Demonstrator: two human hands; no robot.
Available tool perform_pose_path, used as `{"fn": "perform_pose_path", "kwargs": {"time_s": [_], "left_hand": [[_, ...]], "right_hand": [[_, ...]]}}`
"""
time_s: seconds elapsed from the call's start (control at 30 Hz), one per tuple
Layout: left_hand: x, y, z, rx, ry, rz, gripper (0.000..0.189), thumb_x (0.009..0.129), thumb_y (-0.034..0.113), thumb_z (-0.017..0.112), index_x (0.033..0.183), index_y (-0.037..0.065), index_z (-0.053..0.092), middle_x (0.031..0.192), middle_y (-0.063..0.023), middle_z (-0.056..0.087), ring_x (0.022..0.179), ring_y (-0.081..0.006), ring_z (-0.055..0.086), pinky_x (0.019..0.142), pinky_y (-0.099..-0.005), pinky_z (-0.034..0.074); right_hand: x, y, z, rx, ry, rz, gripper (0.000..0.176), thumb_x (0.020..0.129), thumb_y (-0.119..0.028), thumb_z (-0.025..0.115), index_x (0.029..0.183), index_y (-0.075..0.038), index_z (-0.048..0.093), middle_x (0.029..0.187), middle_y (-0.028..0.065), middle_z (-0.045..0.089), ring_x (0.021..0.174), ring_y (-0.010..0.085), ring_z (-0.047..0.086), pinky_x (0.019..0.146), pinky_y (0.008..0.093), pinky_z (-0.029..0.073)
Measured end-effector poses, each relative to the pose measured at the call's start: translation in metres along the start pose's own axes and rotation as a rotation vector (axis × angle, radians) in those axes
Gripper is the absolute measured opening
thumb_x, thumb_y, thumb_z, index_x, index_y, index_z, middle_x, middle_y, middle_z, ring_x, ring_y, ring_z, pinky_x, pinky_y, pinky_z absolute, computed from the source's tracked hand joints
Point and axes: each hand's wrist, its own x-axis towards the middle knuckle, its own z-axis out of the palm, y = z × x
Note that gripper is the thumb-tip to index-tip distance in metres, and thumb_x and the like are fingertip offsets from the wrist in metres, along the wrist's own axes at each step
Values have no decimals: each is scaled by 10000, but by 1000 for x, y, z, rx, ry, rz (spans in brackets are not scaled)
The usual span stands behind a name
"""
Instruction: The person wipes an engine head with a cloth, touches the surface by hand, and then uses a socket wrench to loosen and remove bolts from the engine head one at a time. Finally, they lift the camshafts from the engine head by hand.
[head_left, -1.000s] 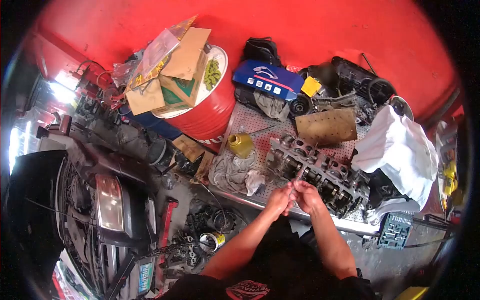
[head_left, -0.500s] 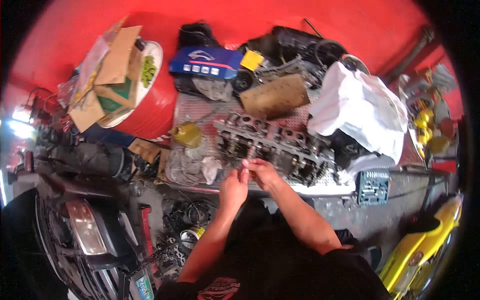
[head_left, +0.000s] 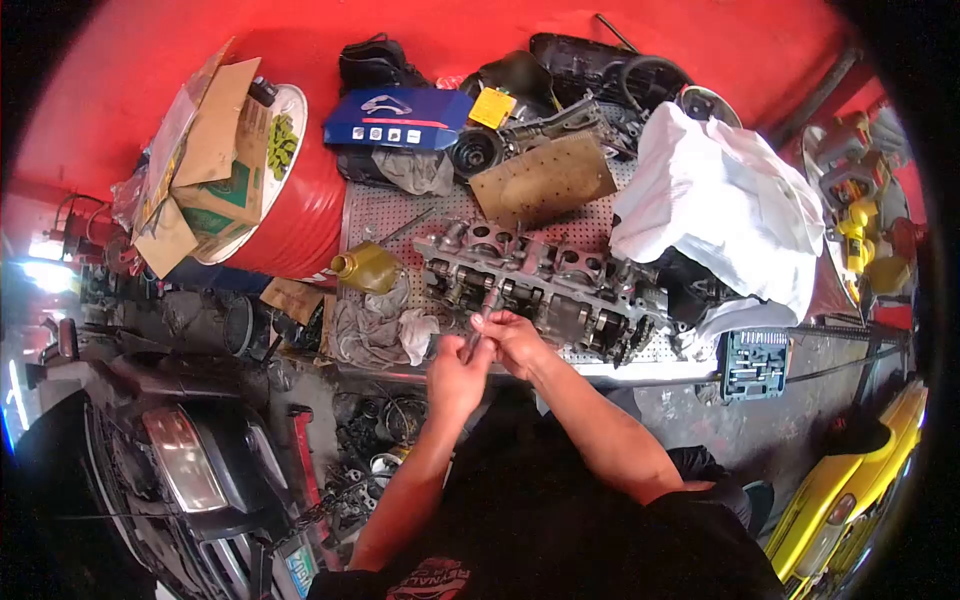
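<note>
A metal cylinder head (head_left: 560,290) with round openings and a dark shaft lies across the perforated bench (head_left: 375,215). At its near edge, my left hand (head_left: 460,375) and my right hand (head_left: 512,342) meet around a slim metal tool (head_left: 490,300). The tool's far end reaches the shaft side of the head. Fingers of both hands are closed on the near part of the tool, which they largely hide. Left of the head are a yellowish plastic container (head_left: 368,268) and grey rags (head_left: 370,330).
Behind the head lie a perforated brown board (head_left: 545,180), a blue box (head_left: 398,118) and dark engine parts. White cloth (head_left: 715,200) covers the right side. An open socket set (head_left: 754,365) is at the bench's right edge. Cardboard (head_left: 220,135) tops a red drum (head_left: 305,215) at left.
The view has shifted slightly, and the bench items appear a little displaced. Both hands remain on the tool at the head's near edge, with the left hand slightly farther left.
</note>
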Motion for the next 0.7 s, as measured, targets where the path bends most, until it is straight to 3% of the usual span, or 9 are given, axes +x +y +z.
{"fn": "perform_pose_path", "kwargs": {"time_s": [0.1,0.2,0.23,0.27,0.33,0.43,0.57,0.67,0.7], "left_hand": [[-9,14,0,523,299,506,271,870,239,656,821,1,537,668,-162,623,637,-264,648,594,-447,490],[-1,8,2,92,173,326,254,927,256,562,855,13,541,674,-129,621,572,-284,620,514,-416,481],[4,12,-11,-295,-222,-351,305,970,294,487,860,17,548,606,-82,570,455,-192,542,410,-362,430],[2,20,-16,-653,-296,-512,374,998,339,414,861,22,557,570,-46,527,389,-104,445,345,-302,365],[7,13,-16,-456,-236,-443,261,957,272,547,905,16,559,593,-86,563,441,-209,521,425,-392,439],[-9,17,1,314,263,406,208,891,203,632,942,18,551,671,-148,601,531,-315,569,518,-446,469],[2,1,1,433,333,683,223,867,182,655,969,13,550,694,-159,604,566,-344,575,556,-456,471],[3,16,-18,-629,-208,-509,230,899,211,625,981,8,555,649,-140,582,563,-292,587,537,-435,476],[2,15,-14,-464,-165,-399,241,926,231,592,1007,8,547,595,-120,548,534,-244,573,504,-411,473]], "right_hand": [[-1,-1,5,19,45,36,174,886,-169,692,920,-56,563,887,78,656,717,198,664,664,323,568],[-15,-7,7,294,-197,-8,224,921,-129,630,1103,-19,559,1007,97,681,908,225,673,731,335,552],[-11,-6,-5,293,-327,-5,204,922,-75,607,1110,0,581,1074,124,670,954,236,659,781,346,551],[-7,-2,-10,216,-266,-3,188,916,-85,620,1084,-6,588,1051,116,672,935,230,662,772,344,552],[3,3,-13,64,-150,-9,160,904,-105,647,1031,-19,602,1004,98,677,897,217,669,755,340,556],[4,1,-5,18,7,24,195,871,-144,705,994,-51,585,885,65,659,736,180,656,642,303,554],[-2,-2,-2,184,-170,57,159,901,-123,660,1019,-62,572,931,63,651,795,169,645,715,299,547],[-13,-8,-7,218,-236,19,165,907,-70,626,1056,-40,562,1062,111,658,956,218,646,839,350,539],[-10,-7,-9,177,-219,4,175,901,-61,630,1060,-38,561,1071,119,660,963,229,648,843,355,541]]}}
